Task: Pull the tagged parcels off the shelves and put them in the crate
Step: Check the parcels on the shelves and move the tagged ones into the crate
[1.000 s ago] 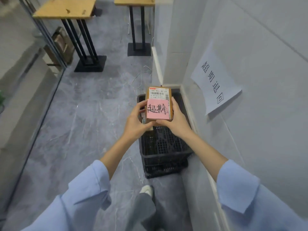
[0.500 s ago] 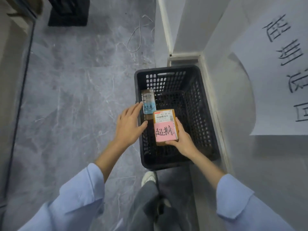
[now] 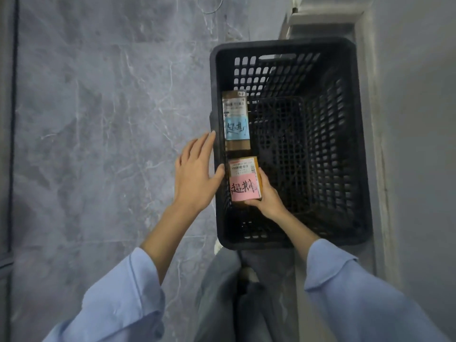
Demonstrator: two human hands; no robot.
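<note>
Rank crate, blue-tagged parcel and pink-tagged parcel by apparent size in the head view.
1. crate, by far the largest.
2. blue-tagged parcel and pink-tagged parcel look alike; the pink one seems nearer the camera, so unranked.

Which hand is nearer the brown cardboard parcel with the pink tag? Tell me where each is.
Right. The right hand grips the pink-tagged parcel at its lower right edge inside the black plastic crate; the left hand hovers open left of it, at the crate's wall.

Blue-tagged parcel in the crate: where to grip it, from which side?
Probably take the blue-tagged parcel by its right long edge, from above over the open middle of the crate. Its left side sits against the crate wall, and the pink-tagged parcel, held by the right hand, crowds its near end.
</note>
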